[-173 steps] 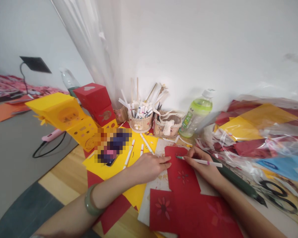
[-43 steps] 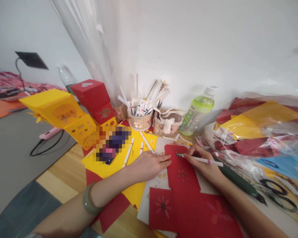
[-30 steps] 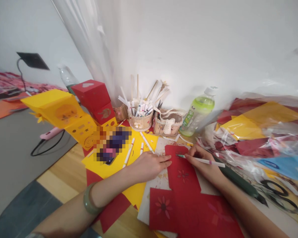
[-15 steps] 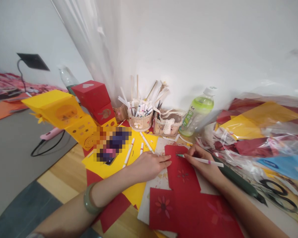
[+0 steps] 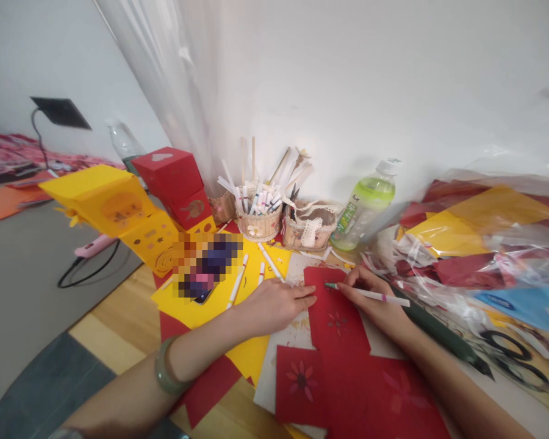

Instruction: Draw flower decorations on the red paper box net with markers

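Note:
My right hand pinches a white marker pen with a purple band. Its green tip touches the upper part of a red card sheet. Flower shapes show on the sheet's panels; one lies just below the pen tip. My left hand lies flat beside the sheet, two fingers stretched out onto its left edge. Under the card is a stained pale board. Near my left wrist, yellow paper carries several loose white pens.
Behind stand a pen basket, a lace-trimmed basket and a green drink bottle. Scissors, a dark green tool and plastic-wrapped paper lie right. At left are folded yellow and red paper boxes and a phone.
The pen in my right hand has shifted very slightly left. My left hand stays in place on the card's edge.

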`<state>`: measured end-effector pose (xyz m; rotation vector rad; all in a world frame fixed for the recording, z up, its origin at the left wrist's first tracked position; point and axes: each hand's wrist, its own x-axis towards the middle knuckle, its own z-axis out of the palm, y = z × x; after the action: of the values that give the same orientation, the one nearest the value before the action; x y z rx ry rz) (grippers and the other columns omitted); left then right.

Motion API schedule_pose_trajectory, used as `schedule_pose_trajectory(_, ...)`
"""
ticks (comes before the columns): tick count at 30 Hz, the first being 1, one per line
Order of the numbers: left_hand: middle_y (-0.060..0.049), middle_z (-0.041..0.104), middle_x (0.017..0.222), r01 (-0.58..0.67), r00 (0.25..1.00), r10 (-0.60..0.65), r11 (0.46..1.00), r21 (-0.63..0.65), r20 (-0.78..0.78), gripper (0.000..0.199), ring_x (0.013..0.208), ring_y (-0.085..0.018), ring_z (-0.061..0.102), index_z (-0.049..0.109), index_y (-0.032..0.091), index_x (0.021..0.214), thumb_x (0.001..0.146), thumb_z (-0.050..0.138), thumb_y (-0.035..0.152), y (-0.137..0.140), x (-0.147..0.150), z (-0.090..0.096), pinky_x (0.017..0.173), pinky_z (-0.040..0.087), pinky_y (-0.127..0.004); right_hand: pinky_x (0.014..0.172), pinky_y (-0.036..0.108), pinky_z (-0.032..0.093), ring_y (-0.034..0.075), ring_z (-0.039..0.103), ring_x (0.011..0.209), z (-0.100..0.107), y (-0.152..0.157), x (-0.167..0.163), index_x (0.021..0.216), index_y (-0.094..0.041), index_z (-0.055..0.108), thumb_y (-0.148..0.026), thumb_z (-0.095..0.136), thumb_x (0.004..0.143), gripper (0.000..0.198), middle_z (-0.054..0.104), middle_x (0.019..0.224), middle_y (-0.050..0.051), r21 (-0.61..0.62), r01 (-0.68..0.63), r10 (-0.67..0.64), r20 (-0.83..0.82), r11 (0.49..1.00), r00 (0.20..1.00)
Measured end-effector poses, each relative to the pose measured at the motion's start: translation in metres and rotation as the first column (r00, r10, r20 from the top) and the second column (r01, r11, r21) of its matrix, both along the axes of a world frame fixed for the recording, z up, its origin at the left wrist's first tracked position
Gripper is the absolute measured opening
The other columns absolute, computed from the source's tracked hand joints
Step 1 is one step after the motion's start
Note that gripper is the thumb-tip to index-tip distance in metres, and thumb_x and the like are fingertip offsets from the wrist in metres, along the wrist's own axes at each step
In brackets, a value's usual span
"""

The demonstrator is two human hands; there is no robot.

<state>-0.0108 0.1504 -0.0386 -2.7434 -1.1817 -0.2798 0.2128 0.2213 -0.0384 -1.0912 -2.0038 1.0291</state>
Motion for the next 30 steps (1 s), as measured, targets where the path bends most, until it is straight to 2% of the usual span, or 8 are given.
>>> schedule_pose_trajectory(23,-0.005,0.054,0.128,0.004,1.000,-0.004,1.000,-0.008,0.008,0.034,0.085,-0.017,0.066,0.054,0.018,0.120,0.086,0.047,0.014,-0.0008,0.0003,0.0023,0.071,0.053,-0.032,0.048,0.025,0.029,0.012,0.038,0.054,0.0039,-0.0014,-0.0021,0.064,-0.021,0.041,-0.036,0.057,0.079,0.027,0.042,0.060,-0.004,0.010,0.018,-0.018,-0.002,1.000,1.000)
schedule_pose_trajectory(30,-0.005,0.054,0.127,0.005,1.000,-0.005,1.000,-0.004,0.006,0.034,0.087,-0.018,0.065,0.054,0.018,0.120,0.087,0.046,0.014,-0.0004,0.0000,0.0008,0.073,0.053,-0.032,0.050,0.025,0.029,0.012,0.038,0.054,-0.0006,0.0003,0.0016,0.064,-0.021,0.041,-0.034,0.057,0.080,0.026,0.042,0.060,-0.004,-0.023,-0.019,0.019,-0.010,1.000,1.000)
